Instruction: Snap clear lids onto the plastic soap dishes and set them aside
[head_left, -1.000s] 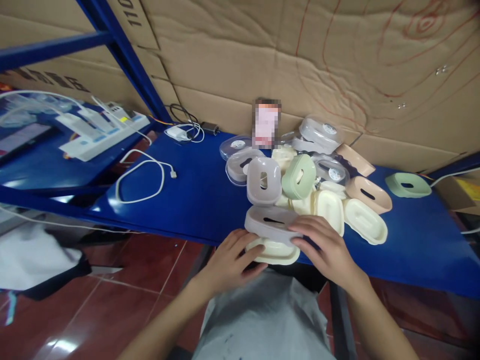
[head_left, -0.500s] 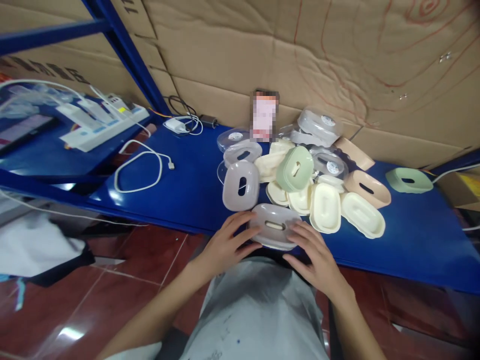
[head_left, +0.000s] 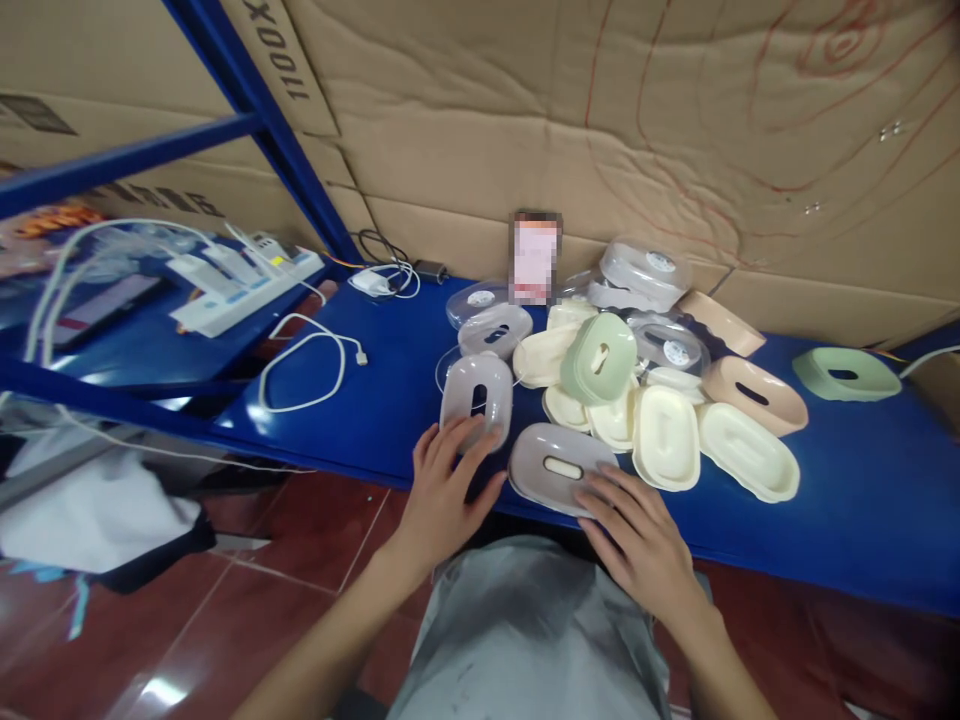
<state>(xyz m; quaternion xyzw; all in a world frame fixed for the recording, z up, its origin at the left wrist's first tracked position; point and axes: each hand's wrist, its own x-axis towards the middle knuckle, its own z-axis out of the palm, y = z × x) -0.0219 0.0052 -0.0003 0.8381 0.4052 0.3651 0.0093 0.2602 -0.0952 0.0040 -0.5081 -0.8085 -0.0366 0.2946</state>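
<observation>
A grey, rounded plastic cover with a slot [head_left: 544, 490] lies near the table's front edge, something pale showing through the slot. My right hand [head_left: 637, 535] rests on its right end, fingers stretched out and thumb apart. Just left of it, a second grey slotted cover [head_left: 455, 385] lies lengthwise. Over that one's near end are the fingertips of my left hand [head_left: 442, 495], fingers apart and not closed round it. Cream oval trays [head_left: 666, 440], a green slotted cover [head_left: 581, 365] and a peach slotted cover [head_left: 780, 408] lie beyond and to the right.
Clear lids [head_left: 637, 268] and a phone [head_left: 535, 255] with a blurred screen are at the back against the cardboard [head_left: 450, 100]. Another green cover [head_left: 847, 385] sits far right. A white cable [head_left: 300, 405] and a power strip [head_left: 247, 300] are on the left.
My left hand has left the front grey cover and moved to the near end of the lengthwise one. My right hand stays on the front cover, which now sits slightly turned.
</observation>
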